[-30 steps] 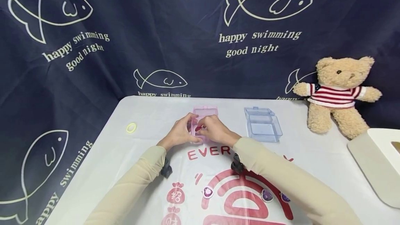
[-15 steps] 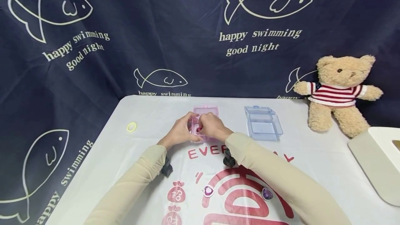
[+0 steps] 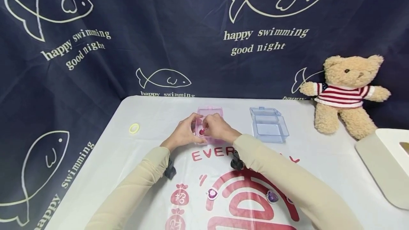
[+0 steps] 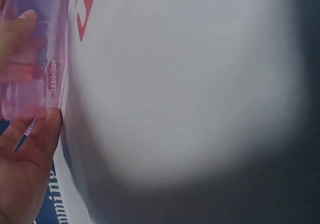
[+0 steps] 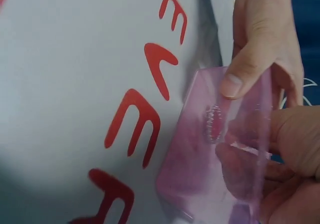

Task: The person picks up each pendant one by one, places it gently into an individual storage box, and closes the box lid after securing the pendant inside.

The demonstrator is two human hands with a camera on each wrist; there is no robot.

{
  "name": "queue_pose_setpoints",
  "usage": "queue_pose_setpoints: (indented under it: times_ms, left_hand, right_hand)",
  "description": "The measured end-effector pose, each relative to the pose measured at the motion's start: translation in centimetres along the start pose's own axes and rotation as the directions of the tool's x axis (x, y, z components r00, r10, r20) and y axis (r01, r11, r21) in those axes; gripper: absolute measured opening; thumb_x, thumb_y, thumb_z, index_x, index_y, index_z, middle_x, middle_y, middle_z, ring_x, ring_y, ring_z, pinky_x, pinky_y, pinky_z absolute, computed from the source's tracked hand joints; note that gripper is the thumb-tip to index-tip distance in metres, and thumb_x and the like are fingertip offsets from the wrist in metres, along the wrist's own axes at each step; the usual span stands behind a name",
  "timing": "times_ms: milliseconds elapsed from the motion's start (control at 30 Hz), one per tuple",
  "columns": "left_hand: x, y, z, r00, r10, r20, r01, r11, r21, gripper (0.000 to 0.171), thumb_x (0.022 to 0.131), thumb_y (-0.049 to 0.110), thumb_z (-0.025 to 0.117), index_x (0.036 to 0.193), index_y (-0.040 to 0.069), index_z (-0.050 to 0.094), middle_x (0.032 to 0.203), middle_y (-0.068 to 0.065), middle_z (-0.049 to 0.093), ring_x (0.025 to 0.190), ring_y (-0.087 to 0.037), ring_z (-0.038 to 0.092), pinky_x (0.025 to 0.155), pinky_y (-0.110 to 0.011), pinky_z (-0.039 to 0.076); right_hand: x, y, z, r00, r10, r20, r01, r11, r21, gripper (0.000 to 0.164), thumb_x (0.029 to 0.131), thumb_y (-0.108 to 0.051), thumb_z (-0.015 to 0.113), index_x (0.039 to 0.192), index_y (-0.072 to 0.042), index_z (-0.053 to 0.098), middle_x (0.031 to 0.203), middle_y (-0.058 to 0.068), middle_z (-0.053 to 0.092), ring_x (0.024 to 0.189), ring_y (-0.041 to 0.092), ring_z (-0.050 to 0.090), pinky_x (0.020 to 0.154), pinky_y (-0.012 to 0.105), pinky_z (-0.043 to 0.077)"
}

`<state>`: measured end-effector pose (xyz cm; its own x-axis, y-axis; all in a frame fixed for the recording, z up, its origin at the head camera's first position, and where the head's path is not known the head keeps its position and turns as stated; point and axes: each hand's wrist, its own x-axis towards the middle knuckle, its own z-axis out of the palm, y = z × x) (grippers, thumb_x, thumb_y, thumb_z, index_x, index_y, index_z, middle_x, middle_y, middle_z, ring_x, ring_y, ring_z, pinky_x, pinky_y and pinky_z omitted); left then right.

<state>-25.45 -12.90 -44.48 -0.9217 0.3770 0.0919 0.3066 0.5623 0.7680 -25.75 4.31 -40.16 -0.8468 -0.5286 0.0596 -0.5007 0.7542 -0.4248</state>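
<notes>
White, red-printed cloth lies under the left hand, which grips a pink box; inside it the right hand pinches a red gem. A navy fish-print curtain hangs beyond both.

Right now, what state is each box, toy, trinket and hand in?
Pink box: lid open.
Left hand: gripping the pink box.
Right hand: partly inside the pink box; grip unclear.
Red gem: in the pink box, at the right hand.
Blue box: lid open.
Yellow ring: lying flat.
Purple gems: lying loose.
Teddy bear: upright.
</notes>
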Motion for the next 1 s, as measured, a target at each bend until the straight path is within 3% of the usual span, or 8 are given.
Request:
queue_pose_setpoints:
  times_ms: [133,267,500,667,1000]
  left_hand:
    - [-0.1,-0.1,-0.1,1.000,-0.008,-0.002,0.009,1.000,0.008,0.091,0.054,0.022,0.095,0.132,0.017,0.049,0.130,-0.009,0.059,0.116,-0.031,0.059,0.099,-0.044,0.048]
    - [-0.1,-0.3,-0.3,1.000,-0.024,-0.008,0.024,1.000,0.009,0.091,0.054,0.019,0.094,0.133,0.016,0.049,0.129,-0.009,0.059,0.116,-0.032,0.059,0.097,-0.046,0.049]
    - [0.1,-0.1,-0.1,1.000,-0.006,0.010,0.006,1.000,0.000,0.090,0.056,0.017,0.092,0.135,0.015,0.048,0.128,-0.011,0.060,0.118,-0.032,0.058,0.100,-0.045,0.048]
    - [0.1,-0.1,-0.1,1.000,-0.020,0.006,0.020,1.000,-0.005,0.090,0.055,0.017,0.094,0.133,0.014,0.049,0.125,-0.011,0.061,0.117,-0.031,0.058,0.100,-0.045,0.048]
    - [0.3,-0.1,-0.2,0.999,-0.033,0.014,0.033,0.999,-0.007,0.091,0.054,0.020,0.095,0.132,0.013,0.049,0.126,-0.011,0.060,0.117,-0.030,0.058,0.100,-0.045,0.047]
  right_hand:
    - [-1.2,-0.1,-0.7,0.998,-0.053,-0.026,0.055,0.996,0.066,0.011,0.079,0.000,0.072,0.090,-0.001,0.073,0.091,0.010,0.075,0.086,0.024,0.070,0.077,0.033,0.056]
    - [-3.0,-0.9,-1.2,0.991,-0.125,-0.056,0.130,0.986,0.100,0.016,0.082,-0.002,0.070,0.098,0.000,0.072,0.095,0.012,0.074,0.090,0.026,0.070,0.080,0.035,0.056]
    - [-7.6,-2.8,-1.4,0.943,-0.275,-0.187,0.292,0.954,0.071,0.024,0.079,-0.005,0.074,0.102,-0.001,0.070,0.101,0.009,0.072,0.097,0.022,0.067,0.089,0.036,0.054]
    - [-10.7,-3.7,-0.4,0.949,-0.298,-0.101,0.309,0.942,0.131,0.028,0.080,-0.011,0.075,0.107,-0.004,0.069,0.103,0.007,0.071,0.097,0.020,0.067,0.089,0.034,0.053]
    - [-15.1,-3.4,2.6,0.964,-0.250,0.093,0.216,0.936,0.279,0.036,0.080,-0.019,0.079,0.113,-0.011,0.067,0.109,0.000,0.066,0.088,0.008,0.060,0.079,0.018,0.050]
